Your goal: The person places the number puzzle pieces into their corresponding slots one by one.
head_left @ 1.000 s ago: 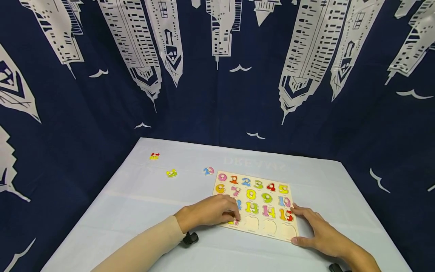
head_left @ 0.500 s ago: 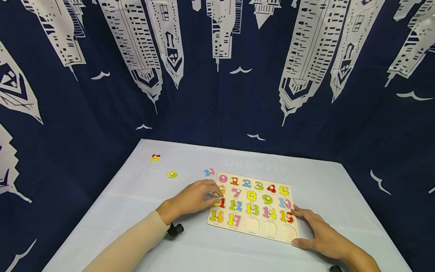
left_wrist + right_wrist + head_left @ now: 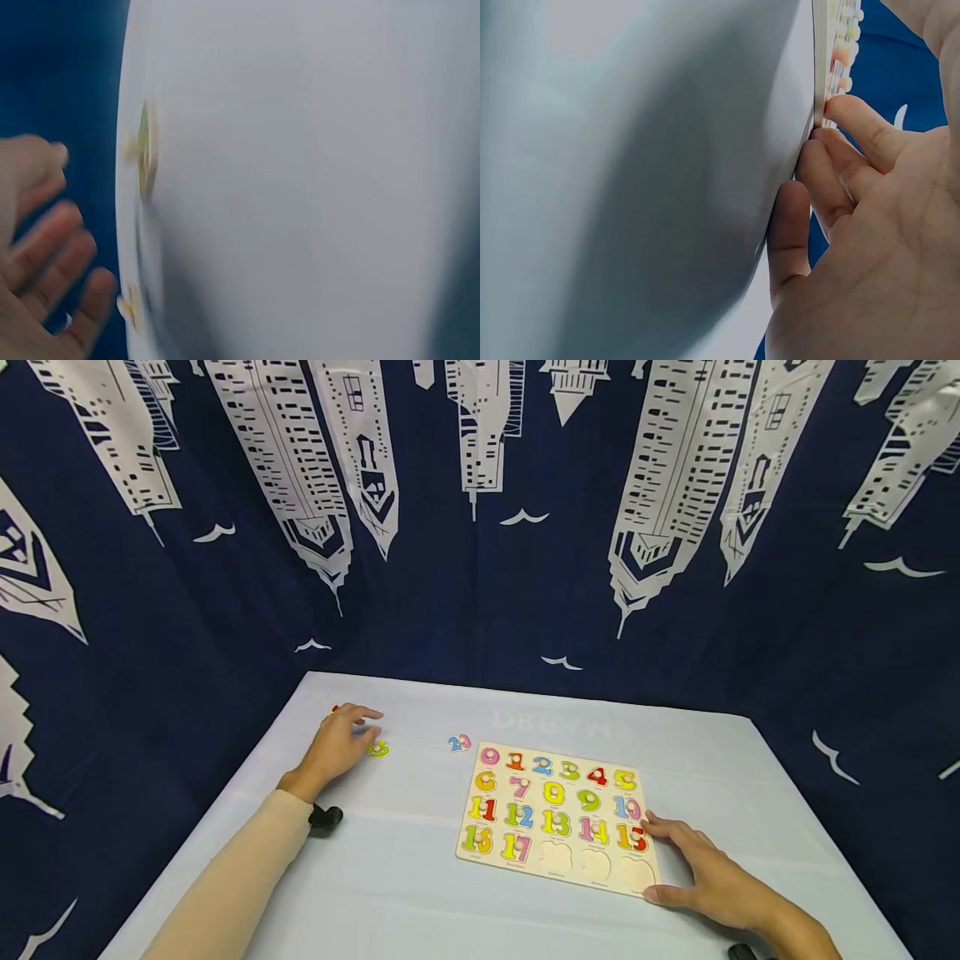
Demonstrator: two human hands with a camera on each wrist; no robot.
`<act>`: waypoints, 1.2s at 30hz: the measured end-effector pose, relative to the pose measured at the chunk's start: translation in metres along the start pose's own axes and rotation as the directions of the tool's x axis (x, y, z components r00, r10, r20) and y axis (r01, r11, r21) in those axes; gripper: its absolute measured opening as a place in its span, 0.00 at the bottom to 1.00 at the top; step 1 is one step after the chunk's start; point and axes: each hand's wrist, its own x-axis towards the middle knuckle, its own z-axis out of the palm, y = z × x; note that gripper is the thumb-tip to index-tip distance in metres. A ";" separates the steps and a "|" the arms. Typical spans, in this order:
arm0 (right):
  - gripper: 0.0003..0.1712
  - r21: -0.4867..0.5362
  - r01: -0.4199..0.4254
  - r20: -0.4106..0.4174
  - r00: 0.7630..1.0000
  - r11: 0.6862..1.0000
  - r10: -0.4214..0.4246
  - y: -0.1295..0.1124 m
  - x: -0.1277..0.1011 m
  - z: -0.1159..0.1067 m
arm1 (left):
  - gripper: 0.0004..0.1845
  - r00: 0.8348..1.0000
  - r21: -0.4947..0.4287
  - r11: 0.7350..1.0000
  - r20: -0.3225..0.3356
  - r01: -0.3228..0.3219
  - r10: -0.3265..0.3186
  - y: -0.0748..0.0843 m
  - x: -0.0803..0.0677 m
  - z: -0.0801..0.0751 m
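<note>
Your left hand (image 3: 337,745), fingers loosely spread and holding nothing, hovers over two of the three loose number pieces (image 3: 378,749) far left, while your right hand (image 3: 701,874) lies flat against the one puzzle board (image 3: 557,817), near right.

navy skyscraper-print curtain (image 3: 480,568) behind white table (image 3: 420,893)

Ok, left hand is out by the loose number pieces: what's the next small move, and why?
Probably lower the left hand and pinch the yellow-green piece by its fingers: they hover open, and the puzzle board shows three bare slots while the right hand steadies it.
</note>
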 end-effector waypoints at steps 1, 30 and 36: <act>0.58 0.001 -0.001 0.000 1.000 1.000 0.001 0.000 0.000 0.000 | 0.20 0.999 0.003 0.999 -0.003 0.041 -0.041 -0.008 0.002 -0.003; 0.58 0.005 -0.001 -0.006 1.000 1.000 0.001 0.001 -0.001 0.001 | 0.08 0.992 0.117 0.989 0.070 0.094 -0.103 -0.054 0.012 -0.033; 0.58 0.000 0.000 -0.008 1.000 1.000 0.000 0.001 -0.002 0.001 | 0.04 0.996 0.114 0.992 0.057 0.055 -0.062 -0.047 0.010 -0.033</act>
